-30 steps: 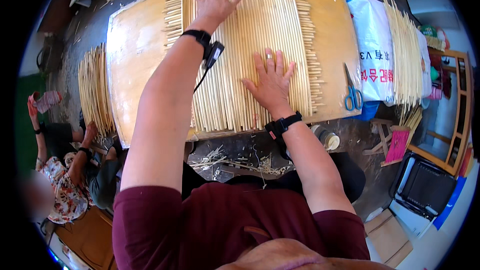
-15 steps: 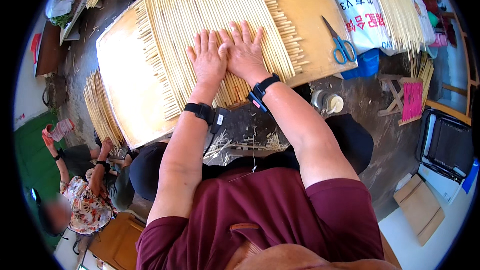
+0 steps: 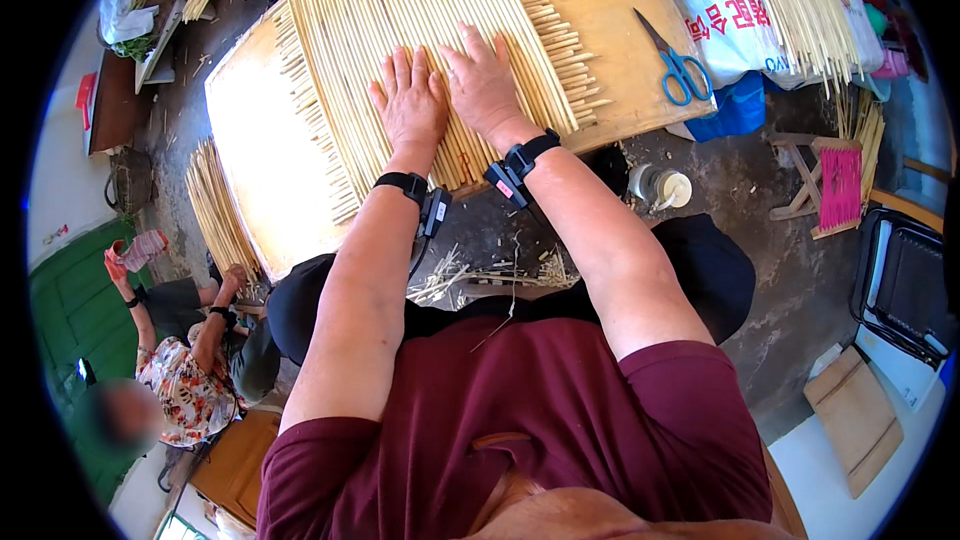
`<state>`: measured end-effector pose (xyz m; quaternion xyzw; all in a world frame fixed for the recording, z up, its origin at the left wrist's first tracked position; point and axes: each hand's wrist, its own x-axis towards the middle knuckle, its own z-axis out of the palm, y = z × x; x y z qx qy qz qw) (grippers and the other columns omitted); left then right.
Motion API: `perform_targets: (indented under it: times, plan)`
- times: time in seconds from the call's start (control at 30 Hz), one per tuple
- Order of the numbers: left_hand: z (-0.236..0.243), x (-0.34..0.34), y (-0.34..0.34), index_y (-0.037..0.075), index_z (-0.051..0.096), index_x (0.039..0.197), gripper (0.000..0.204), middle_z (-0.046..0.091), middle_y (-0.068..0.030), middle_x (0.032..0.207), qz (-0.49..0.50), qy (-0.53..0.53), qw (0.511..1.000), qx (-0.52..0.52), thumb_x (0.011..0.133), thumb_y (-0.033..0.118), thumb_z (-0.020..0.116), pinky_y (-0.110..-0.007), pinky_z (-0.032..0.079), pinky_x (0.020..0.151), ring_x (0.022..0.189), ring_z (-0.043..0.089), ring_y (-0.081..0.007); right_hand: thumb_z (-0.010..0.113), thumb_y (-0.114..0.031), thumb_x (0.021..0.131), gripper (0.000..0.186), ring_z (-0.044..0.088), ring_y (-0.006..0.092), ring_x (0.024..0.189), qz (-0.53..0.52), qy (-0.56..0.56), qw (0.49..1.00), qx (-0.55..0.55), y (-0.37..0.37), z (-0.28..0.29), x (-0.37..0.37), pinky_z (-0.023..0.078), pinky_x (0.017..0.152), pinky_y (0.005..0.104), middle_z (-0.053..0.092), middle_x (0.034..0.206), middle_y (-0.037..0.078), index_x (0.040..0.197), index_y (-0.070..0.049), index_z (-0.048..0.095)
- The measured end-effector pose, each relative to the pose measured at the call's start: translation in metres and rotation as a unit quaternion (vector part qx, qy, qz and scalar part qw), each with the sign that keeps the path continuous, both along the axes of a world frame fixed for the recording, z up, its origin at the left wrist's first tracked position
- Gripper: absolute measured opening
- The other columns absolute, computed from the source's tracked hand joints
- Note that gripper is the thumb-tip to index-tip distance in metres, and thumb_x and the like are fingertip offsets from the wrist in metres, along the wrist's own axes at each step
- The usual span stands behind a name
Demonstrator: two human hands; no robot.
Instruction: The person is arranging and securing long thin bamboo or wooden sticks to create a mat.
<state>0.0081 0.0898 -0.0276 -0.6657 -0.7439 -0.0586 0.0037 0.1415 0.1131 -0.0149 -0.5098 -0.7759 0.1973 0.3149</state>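
Observation:
A mat of pale straw-coloured stalks [image 3: 400, 0] lies on the wooden board, its stalks side by side and running away from me. More stalks [image 3: 565, 65] lie crosswise beneath, their cut ends sticking out on both sides. Flat on the near part of the mat rests my left hand [image 3: 411, 105], fingers extended. My right hand [image 3: 482, 85] lies just to its right with fingers spread, touching the stalks too. A narrow gap separates the hands, and neither grips anything. To the right, scissors with blue handles [image 3: 684, 78] lie on the board.
The wooden board [image 3: 610, 10] extends past both sides of the mat. Beyond it at right, a stalk bundle [image 3: 795, 15] lies on a white printed sack [image 3: 710, 0]. A jar [image 3: 660, 187] and pink-strung stool [image 3: 840, 185] stand on the floor. Another person [image 3: 190, 380] sits at left.
My hands, overlapping at the thumbs before, have moved apart. The right one has shifted slightly up and left on the mat. The whole view has shifted a little.

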Motion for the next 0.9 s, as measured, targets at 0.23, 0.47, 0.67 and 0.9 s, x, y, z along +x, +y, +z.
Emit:
perform_targets:
  times: [0.23, 0.47, 0.67, 0.9]
  plan:
    - [0.0, -0.001, 0.001, 0.019, 0.032, 0.154, 0.056, 0.022, -0.0096, 0.163, 0.016, -0.001, 1.0, -0.017, 0.103, 0.04, 0.033, -0.054, 0.003, 0.12, 0.152, 0.012, -0.0279, 0.054, -0.05, 0.093, 0.063, 0.013, 0.0385, 0.15, -0.058, -0.177, 0.982, 0.034, -0.009, 0.009, 0.018, 0.002, 0.117, 0.0643, 0.026, 0.159, 0.02, 0.144, -0.013, 0.048]
    - [0.009, 0.003, 0.0, 0.017, 0.031, 0.155, 0.057, 0.021, -0.0106, 0.163, 0.012, -0.001, 1.0, -0.025, 0.103, 0.039, 0.033, -0.054, 0.004, 0.12, 0.152, 0.011, -0.029, 0.045, -0.061, 0.094, 0.075, 0.006, 0.0441, 0.15, -0.049, -0.242, 0.968, -0.034, -0.011, 0.007, 0.029, -0.001, 0.115, 0.0671, 0.021, 0.16, 0.025, 0.153, -0.016, 0.033]
    - [0.006, 0.003, -0.001, 0.016, 0.031, 0.155, 0.056, 0.021, -0.0109, 0.163, 0.011, 0.009, 1.0, -0.024, 0.103, 0.038, 0.033, -0.055, 0.006, 0.12, 0.152, 0.012, -0.0296, 0.044, -0.061, 0.094, 0.075, 0.008, 0.0452, 0.149, -0.045, -0.252, 0.966, -0.037, -0.01, 0.005, 0.028, -0.001, 0.113, 0.0696, 0.022, 0.159, 0.026, 0.153, -0.015, 0.033]
    - [0.008, 0.002, 0.002, 0.018, 0.032, 0.154, 0.055, 0.023, -0.0095, 0.163, 0.015, 0.011, 1.0, -0.023, 0.103, 0.039, 0.032, -0.055, 0.009, 0.12, 0.152, 0.014, -0.0283, 0.046, -0.06, 0.094, 0.076, 0.006, 0.0461, 0.149, -0.049, -0.242, 0.969, -0.019, -0.009, -0.001, 0.026, -0.001, 0.113, 0.0701, 0.023, 0.158, 0.027, 0.153, -0.014, 0.034]
